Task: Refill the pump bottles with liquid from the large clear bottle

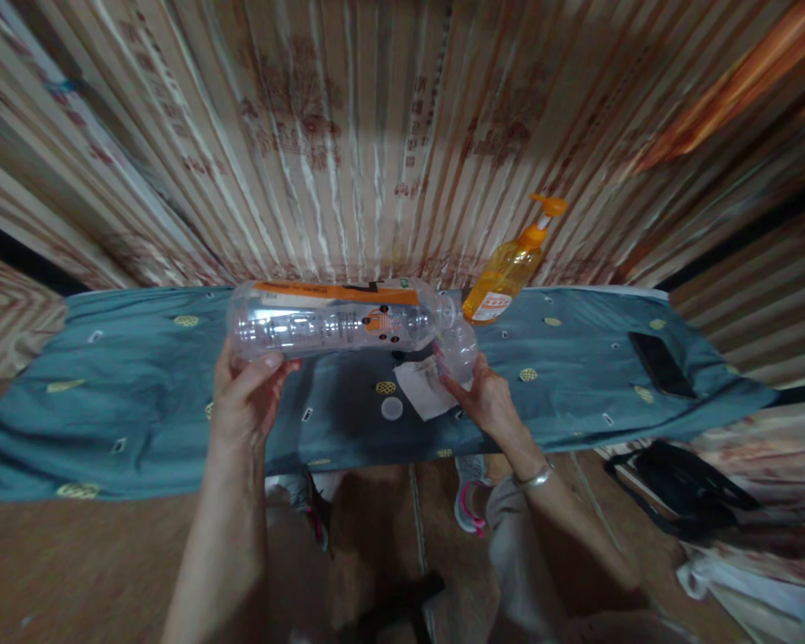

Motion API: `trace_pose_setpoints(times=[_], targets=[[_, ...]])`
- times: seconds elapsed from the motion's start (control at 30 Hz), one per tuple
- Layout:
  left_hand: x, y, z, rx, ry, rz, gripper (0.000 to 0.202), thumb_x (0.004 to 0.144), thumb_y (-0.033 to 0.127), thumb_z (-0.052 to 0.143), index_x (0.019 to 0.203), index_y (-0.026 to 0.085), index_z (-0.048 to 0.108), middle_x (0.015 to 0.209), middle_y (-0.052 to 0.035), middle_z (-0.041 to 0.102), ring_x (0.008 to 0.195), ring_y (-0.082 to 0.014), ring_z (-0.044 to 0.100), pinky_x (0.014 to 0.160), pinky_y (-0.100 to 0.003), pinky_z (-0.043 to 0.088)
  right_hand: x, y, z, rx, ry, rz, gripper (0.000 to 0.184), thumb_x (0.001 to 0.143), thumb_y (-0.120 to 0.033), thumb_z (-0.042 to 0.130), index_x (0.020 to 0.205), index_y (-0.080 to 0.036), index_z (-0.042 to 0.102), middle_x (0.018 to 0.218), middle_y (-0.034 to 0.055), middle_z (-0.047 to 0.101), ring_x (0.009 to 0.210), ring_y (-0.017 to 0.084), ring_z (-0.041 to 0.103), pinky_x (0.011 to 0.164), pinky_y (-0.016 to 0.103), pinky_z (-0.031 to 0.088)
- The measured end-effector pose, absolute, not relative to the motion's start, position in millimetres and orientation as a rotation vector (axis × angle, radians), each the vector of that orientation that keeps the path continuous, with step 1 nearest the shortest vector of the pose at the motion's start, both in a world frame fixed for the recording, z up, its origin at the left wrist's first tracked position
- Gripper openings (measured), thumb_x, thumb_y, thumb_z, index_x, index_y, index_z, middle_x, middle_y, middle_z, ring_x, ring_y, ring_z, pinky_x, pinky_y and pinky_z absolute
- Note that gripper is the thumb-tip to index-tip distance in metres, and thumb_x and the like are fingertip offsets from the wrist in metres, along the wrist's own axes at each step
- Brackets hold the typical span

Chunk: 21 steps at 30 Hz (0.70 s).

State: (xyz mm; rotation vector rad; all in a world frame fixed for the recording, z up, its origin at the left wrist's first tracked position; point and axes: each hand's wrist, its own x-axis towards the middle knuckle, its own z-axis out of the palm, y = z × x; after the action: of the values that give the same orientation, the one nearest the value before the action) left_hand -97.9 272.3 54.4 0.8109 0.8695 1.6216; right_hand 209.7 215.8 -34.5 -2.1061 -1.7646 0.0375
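A large clear plastic bottle [328, 326] with an orange and white label lies on its side in the air, its neck toward the right. My left hand [251, 389] grips it near its base, thumb in front. Under the bottle's mouth, my right hand [487, 398] holds a small clear plastic cup [457, 351] by its side. Whether liquid runs between the two I cannot tell. Just behind the cup stands an orange pump bottle [506, 273], partly filled with yellow-orange liquid. Below the hands, a white cloth or tissue [424, 389] and a round whitish cap [392, 409] lie on the table.
A patterned teal cloth [161, 385] covers the long narrow table. A dark phone [662, 364] lies at its right end. Striped curtains [376, 134] hang right behind it. A black bag [684, 487] sits low on the right, and my shoes [473, 496] show beneath the front edge.
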Motion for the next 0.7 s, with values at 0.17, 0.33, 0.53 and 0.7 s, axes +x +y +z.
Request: trace_pose_setpoints(times=[0.17,0.33,0.53,0.7], targets=[[-97.8,272.5,54.7,0.792,0.849,1.627,0.039,0.044,0.015,0.091,0.077,0.022,0.072,0.08,-0.0009,0.07,0.066,-0.0142,0.063,0.052,-0.023,0.057,209.9,216.2,-35.1,-2.087,-1.776,0.01,0.057,0.088,-0.044,0.067,0.13,-0.008,0.049,0.09,0.0155,0.078,0.08,0.028,0.076,0.064,0.03,0.052],[-97.2,272.6,55.4,0.78,0.844,1.634,0.048,0.045,0.013,0.089,0.089,0.022,0.072,0.077,-0.0001,0.07,0.064,-0.0139,0.064,0.052,-0.021,0.056,209.6,215.9,-34.2,-2.1,-1.779,0.027,0.056,0.088,-0.044,0.067,0.129,-0.008,0.05,0.09,0.0162,0.078,0.079,0.028,0.076,0.063,0.029,0.051],[-97.5,272.4,55.3,0.806,0.857,1.626,0.043,0.044,0.016,0.09,0.082,0.018,0.071,0.076,0.0003,0.068,0.065,-0.013,0.064,0.053,-0.02,0.058,209.9,216.1,-36.4,-2.092,-1.769,0.006,0.059,0.089,-0.046,0.066,0.129,-0.006,0.05,0.089,0.0167,0.078,0.08,0.029,0.076,0.063,0.03,0.052],[-100.3,272.5,51.0,0.833,0.824,1.611,0.035,0.051,0.015,0.091,0.081,0.024,0.073,0.081,-0.0002,0.071,0.068,-0.0139,0.064,0.054,-0.024,0.058,210.7,215.9,-36.1,-2.077,-1.774,0.035,0.059,0.09,-0.046,0.063,0.13,-0.006,0.049,0.09,0.0175,0.078,0.08,0.029,0.076,0.063,0.03,0.052]])
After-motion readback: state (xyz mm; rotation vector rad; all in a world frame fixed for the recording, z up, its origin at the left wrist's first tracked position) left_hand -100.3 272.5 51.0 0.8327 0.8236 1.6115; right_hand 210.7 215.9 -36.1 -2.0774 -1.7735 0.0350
